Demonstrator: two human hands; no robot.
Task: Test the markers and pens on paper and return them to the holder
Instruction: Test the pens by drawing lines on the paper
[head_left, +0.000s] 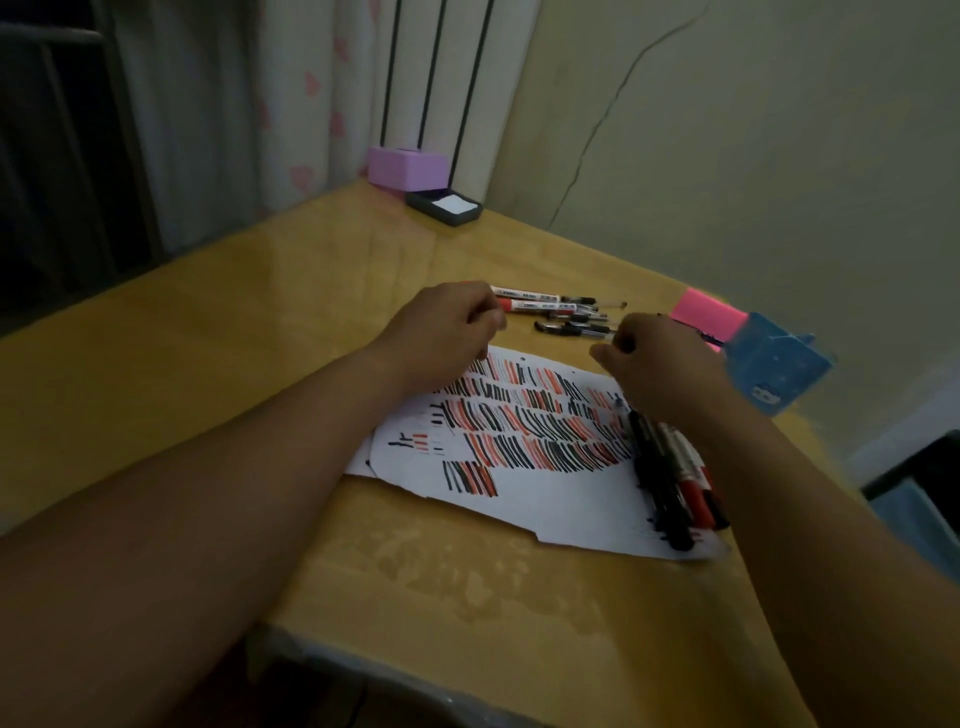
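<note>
Head view, centre frame: left hand (447, 327) curled at the end of the loose pens (561, 312); grip not resolvable. Right hand (654, 364) fisted above the paper (545, 499) near its upper right edge; contents unclear. Marker bundle (670, 478) lies along the paper's right edge. Blue holder (779, 364) stands at the right edge of the table (234, 312). Widest tabletop stretch: left of frame.

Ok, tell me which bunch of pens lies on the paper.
The nearer bunch, black and red, on the paper's right end; the other bunch lies on bare table beyond it.
</note>
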